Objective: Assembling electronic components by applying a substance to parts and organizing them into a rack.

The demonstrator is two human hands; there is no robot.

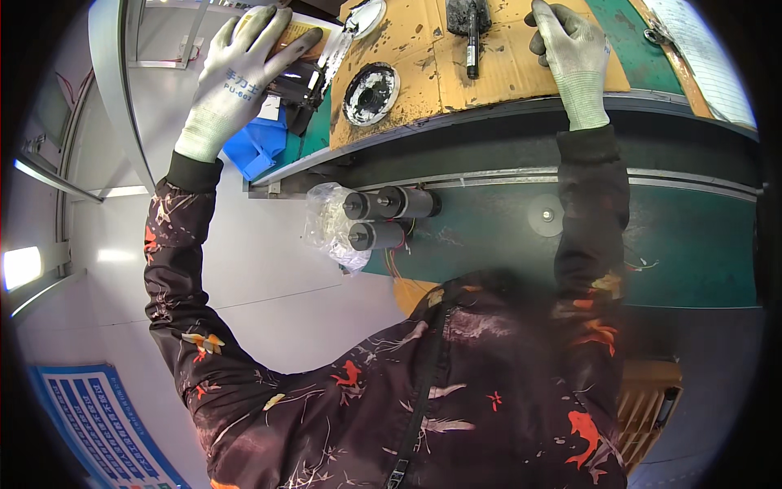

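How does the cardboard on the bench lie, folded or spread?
Spread: the cardboard lies flat across the green benchtop, its black-stained face up.

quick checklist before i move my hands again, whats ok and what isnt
1. Gloves on both hands: ok; the left hand and right hand both wear pale gloves.
2. Firm left grip on the yellow-faced item: cannot tell; the hand spreads over it, its underside hidden.
3. Right hand free: cannot tell; it is curled and the palm is hidden.
4. Cardboard clean: not ok; black smears mark it.
5. Round dish clean: not ok; black residue covers much of it.
6. Dark cylinders clear of the hands: ok; all three lie on the lower surface, away from both.
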